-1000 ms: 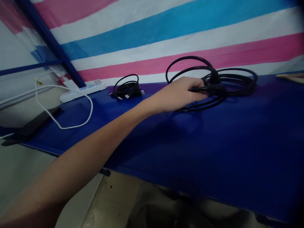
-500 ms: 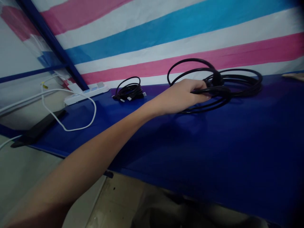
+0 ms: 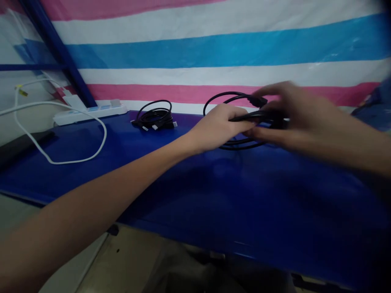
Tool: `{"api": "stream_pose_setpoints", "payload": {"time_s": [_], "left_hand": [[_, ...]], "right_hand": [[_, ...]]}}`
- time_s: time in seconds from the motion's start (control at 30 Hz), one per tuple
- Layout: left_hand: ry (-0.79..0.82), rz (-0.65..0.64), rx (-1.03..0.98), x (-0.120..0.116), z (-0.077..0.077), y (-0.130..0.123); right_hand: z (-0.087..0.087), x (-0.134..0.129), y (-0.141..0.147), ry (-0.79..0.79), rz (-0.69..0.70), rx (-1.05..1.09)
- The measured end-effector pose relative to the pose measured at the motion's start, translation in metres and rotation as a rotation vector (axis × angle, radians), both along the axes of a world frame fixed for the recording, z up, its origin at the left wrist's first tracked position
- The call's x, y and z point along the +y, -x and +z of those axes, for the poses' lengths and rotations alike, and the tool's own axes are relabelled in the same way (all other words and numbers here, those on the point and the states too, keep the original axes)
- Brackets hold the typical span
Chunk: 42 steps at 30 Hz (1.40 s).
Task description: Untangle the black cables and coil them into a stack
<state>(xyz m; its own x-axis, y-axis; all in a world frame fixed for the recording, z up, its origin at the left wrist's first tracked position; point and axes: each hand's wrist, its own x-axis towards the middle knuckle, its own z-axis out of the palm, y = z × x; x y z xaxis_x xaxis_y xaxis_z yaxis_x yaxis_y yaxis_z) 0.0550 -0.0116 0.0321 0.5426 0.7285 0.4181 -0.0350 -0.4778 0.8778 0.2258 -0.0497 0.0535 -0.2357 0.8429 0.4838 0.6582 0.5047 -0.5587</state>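
A coiled black cable [image 3: 241, 147] is held over the blue table [image 3: 244, 195], its loops spreading behind and below my fingers. My left hand [image 3: 218, 126] is closed on the coil, thumb and fingers pinching a bundle of strands. Just to its right, my right hand [image 3: 293, 114] is at the same cable, blurred by motion, its thumb and fingers around the right part of the coil. A black plug [image 3: 257, 101] rises between the two hands. What lies under the right palm is hidden.
Left of the hands lies a smaller black cable bundle [image 3: 155, 118] with pale connectors. Farther left are a white power strip [image 3: 91, 114], a looped white cable [image 3: 102, 142] and a dark flat object [image 3: 24, 146]. A striped sheet [image 3: 195, 51] hangs behind.
My right hand has come in from the right and reached the coiled cable. My left hand still holds it. The camera view has turned to the right and levelled.
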Motion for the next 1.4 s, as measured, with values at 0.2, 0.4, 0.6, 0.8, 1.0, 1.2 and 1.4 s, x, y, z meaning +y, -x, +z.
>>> {"api": "stream_pose_setpoints", "payload": {"time_s": [0.2, 0.4, 0.6, 0.8, 1.0, 1.2, 1.4], "left_hand": [[0.216, 0.201, -0.399, 0.005, -0.007, -0.002], [0.128, -0.095, 0.023, 0.002, -0.006, -0.001], [0.088, 0.144, -0.006, -0.005, 0.005, -0.008], [0.499, 0.099, -0.418, 0.002, 0.011, 0.0], [0.693, 0.081, -0.635, 0.005, 0.008, -0.001], [0.793, 0.182, -0.671, 0.0, 0.011, -0.004], [0.934, 0.188, -0.65, -0.003, 0.009, -0.009]], "right_hand": [[-0.001, 0.019, 0.021, 0.399, 0.148, 0.413], [-0.008, 0.018, 0.014, 0.185, -0.113, 0.037], [-0.007, 0.008, 0.018, 0.129, -0.077, 0.05], [-0.025, 0.012, 0.015, 0.41, 0.352, 0.745], [-0.043, 0.01, 0.028, 0.256, 0.489, 0.654], [-0.045, 0.003, 0.025, 0.27, 0.658, 0.388], [-0.053, -0.003, 0.035, 0.022, 0.436, 0.233]]}}
